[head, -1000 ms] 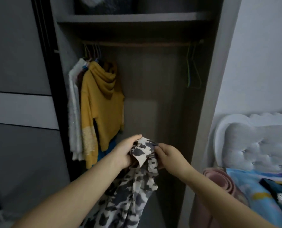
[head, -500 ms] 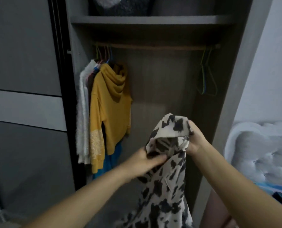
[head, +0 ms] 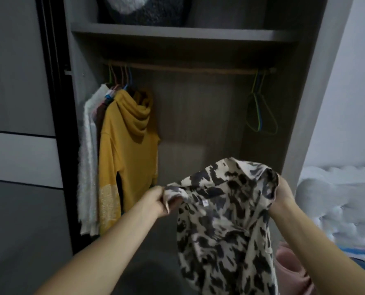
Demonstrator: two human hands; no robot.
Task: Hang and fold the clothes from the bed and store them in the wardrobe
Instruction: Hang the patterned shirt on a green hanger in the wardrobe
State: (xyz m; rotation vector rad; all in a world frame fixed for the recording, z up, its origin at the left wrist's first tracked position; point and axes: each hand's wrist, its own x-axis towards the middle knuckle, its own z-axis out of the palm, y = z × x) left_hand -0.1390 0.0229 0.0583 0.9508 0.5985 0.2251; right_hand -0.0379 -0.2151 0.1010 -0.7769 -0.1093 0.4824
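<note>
My left hand (head: pixel 156 201) now pinches one edge of the shirt (head: pixel 222 222), and my right hand (head: pixel 282 194) grips the opposite edge near the collar. A second ago both hands were bunched together on one small fold; half a second ago the right had lifted the cloth while the left lay on its front. Now they stand apart, and the top of the shirt is spread between them with the neck opening facing me and the small label visible inside it. The rest hangs straight down below my hands.

The shirt is held in front of the wardrobe (head: pixel 300 124), below the rail (head: pixel 188 68) and right of the yellow hoodie (head: pixel 128 152). It touches nothing in the wardrobe.

Judgement: the garment is oriented and opened, ready to take a hanger. None is in it yet. Empty hangers (head: pixel 260 116) hang at the right end of the rail, above my right hand. The next step probably needs one hand freed to fetch one; the other must then carry the shirt alone without losing the opened neck.
</note>
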